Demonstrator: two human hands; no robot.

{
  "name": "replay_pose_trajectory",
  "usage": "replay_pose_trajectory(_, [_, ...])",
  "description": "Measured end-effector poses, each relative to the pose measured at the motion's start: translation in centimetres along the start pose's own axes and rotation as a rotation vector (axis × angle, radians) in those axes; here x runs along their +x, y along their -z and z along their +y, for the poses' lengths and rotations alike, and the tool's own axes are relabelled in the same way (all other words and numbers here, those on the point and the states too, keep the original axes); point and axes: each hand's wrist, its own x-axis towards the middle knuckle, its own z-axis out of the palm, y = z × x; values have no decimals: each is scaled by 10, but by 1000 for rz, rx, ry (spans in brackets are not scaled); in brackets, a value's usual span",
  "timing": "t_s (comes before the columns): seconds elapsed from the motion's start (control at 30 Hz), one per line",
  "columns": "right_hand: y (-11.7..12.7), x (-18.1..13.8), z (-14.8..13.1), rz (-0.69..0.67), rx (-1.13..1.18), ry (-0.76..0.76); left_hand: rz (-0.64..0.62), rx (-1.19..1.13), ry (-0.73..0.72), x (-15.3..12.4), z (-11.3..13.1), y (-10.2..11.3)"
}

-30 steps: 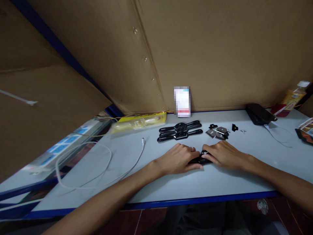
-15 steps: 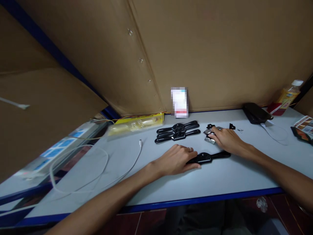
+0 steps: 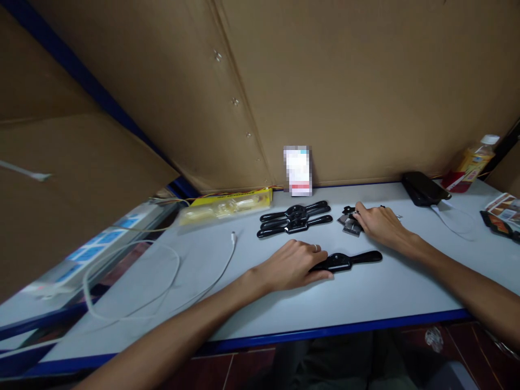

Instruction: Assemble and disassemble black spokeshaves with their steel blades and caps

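My left hand (image 3: 296,265) lies on the left end of a long black two-handled tool (image 3: 350,260) on the pale table (image 3: 365,295), fingers curled over it. My right hand (image 3: 377,223) reaches further back to a small pile of grey and black parts (image 3: 349,223), its fingertips pinched on one of them. Behind the left hand lies a stack of the same black tools (image 3: 296,218).
Cardboard walls (image 3: 325,81) close off the back and left. A yellow packet (image 3: 226,205), a white cable (image 3: 162,281), a blurred white card (image 3: 298,170), a black case (image 3: 424,189), a bottle (image 3: 471,162) and printed packets (image 3: 501,214) lie about the table. A power strip (image 3: 93,246) sits far left.
My right hand has left the black tool and moved back to the pile of small parts. The left hand stays on the tool.
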Motion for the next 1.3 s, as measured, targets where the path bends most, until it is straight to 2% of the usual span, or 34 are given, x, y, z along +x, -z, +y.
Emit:
replay_pose_trajectory(0.23, [-4,4,4,9,-35,-27,10,27,-19,-1,-1,-2])
replay_pose_trajectory(0.4, [-4,6,8,7,-15,12,-27,74,-33,-4,-16,6])
replay_pose_trajectory(0.67, [2,10,24,70,97,-82,-140,39,149,-15,-38,22])
replay_pose_trajectory(0.97, [2,18,68,46,150,-216,-196,-90,211,-22,-52,27])
replay_pose_trajectory(1.17, [-6,23,79,17,232,-179,-206,38,340,-19,-56,34])
replay_pose_trajectory(1.3, [-9,26,83,-5,292,-141,-156,63,389,-20,-58,33])
